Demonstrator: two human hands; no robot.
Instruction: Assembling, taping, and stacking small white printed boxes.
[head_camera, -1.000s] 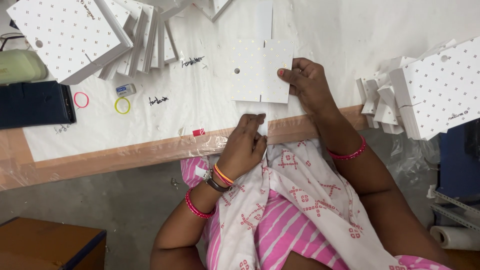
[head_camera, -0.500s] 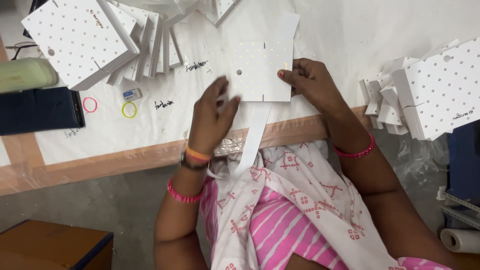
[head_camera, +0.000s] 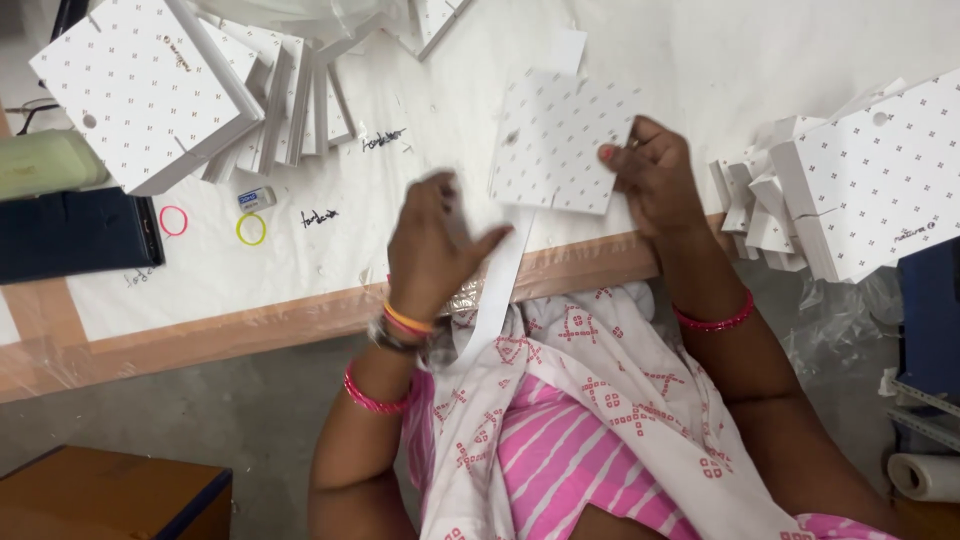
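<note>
The table before me is covered in white sheeting, with stacks of dotted cards at its left and right. My right hand pinches a dotted card by its right edge, above the table's front edge. My left hand hovers loose and empty beside a white paper strip hanging below the card.
</note>
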